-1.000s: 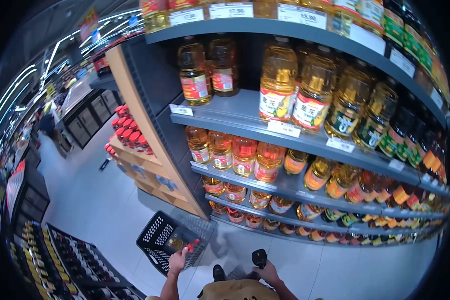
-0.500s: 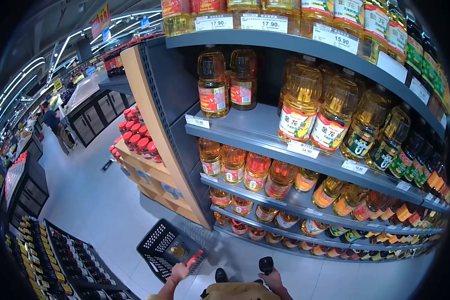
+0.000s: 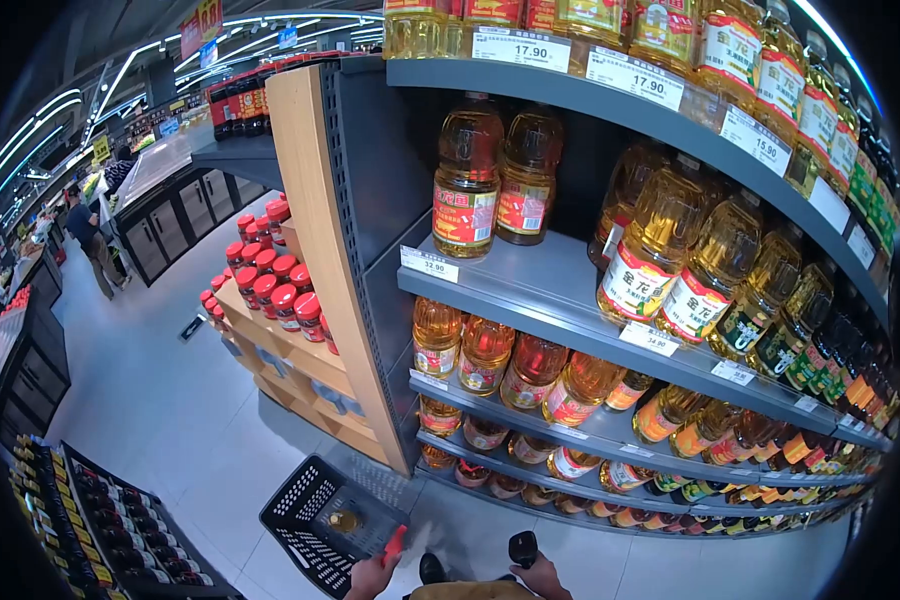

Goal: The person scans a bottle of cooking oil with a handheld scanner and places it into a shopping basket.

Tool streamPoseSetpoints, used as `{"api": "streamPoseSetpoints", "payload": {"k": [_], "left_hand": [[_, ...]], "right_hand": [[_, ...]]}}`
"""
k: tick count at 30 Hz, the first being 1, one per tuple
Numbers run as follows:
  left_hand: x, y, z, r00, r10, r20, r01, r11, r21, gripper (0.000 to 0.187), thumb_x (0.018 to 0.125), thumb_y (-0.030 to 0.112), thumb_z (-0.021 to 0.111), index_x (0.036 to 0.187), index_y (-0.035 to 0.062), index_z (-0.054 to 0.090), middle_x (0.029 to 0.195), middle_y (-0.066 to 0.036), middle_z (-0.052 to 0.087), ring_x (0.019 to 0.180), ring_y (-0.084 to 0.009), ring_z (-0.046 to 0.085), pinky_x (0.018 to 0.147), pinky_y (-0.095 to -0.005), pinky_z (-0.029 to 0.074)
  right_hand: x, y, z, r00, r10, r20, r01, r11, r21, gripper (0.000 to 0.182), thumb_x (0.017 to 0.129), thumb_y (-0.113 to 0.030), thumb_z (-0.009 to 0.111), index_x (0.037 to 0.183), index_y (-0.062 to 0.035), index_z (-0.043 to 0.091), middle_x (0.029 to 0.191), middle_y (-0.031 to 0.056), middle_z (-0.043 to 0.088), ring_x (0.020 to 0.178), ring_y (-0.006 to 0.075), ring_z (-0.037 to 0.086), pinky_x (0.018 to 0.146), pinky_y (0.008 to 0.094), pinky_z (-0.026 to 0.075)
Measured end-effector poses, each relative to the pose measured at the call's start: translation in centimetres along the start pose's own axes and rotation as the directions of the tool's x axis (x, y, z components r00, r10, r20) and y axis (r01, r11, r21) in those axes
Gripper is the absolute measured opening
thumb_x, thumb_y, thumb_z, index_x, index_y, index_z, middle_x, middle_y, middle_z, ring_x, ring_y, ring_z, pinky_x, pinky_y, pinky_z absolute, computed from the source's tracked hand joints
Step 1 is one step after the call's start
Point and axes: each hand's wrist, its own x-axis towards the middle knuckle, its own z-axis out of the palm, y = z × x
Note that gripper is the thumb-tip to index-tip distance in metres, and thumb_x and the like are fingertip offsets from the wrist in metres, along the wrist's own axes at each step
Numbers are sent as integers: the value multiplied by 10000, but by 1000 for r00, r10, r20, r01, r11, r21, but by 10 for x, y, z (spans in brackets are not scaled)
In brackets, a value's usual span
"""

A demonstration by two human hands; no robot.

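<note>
My left hand point(image 3: 372, 577) is closed round the red handle point(image 3: 395, 546) of a black plastic shopping basket point(image 3: 288, 523) with perforated sides. Inside the basket lies a bottle of yellowish oil point(image 3: 344, 520). To the right, my right hand point(image 3: 542, 577) grips a black handheld device point(image 3: 522, 548) with a rounded head, its kind unclear. In front of both hands rises a curved shelf point(image 3: 560, 290) of cooking oil. Two reddish-labelled oil bottles point(image 3: 466, 205) stand at the left of its upper level, and white-labelled bottles point(image 3: 642, 270) to the right of a gap.
A wooden end panel point(image 3: 325, 250) edges the shelf, with red-lidded jars point(image 3: 267, 285) on a wooden rack beyond it. A low rack of dark bottles point(image 3: 135, 530) stands at lower left. One person point(image 3: 88, 240) stands farther down the aisle.
My view has moved closer to the shelf and its bottles look larger. The basket and both hands sit lower in view, with the same holds.
</note>
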Motion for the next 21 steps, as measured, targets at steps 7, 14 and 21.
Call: {"api": "streamPoseSetpoints", "payload": {"k": [7, 14, 21], "left_hand": [[-7, 3, -12, 994, -21, 105, 29, 996, -79, 626, 941, 637, 387, 1117, 98, 652, 896, -252, 678, 885, -435, 657, 768, -511, 505], [-14, 11, -26, 996, 33, 79, -19, 985, -174, 635, 955, 633, 363, 1185, 119, 657, 969, -286, 668, 921, -454, 645, 778, -524, 493], [2, -9, 7, 999, 40, -12, -41, 997, -59, 625, 911, 618, 484, 858, 36, 703, 757, -253, 664, 772, -428, 668, 681, -510, 522]], "right_hand": [[-8, -49, -6, 985, 127, -114, -143, 978, -149, 634, 705, -432, 784, 1178, -48, 610, 1072, 179, 690, 1034, 340, 653, 912, 405, 497], [3, -43, -2, 988, 104, -111, -121, 980, -157, 638, 706, -429, 781, 1182, -43, 606, 1079, 194, 686, 1034, 347, 653, 914, 403, 497], [4, -43, -8, 992, 55, -110, -68, 990, -125, 597, 757, -365, 747, 1222, -35, 571, 1038, 204, 695, 996, 358, 668, 889, 418, 509]]}}
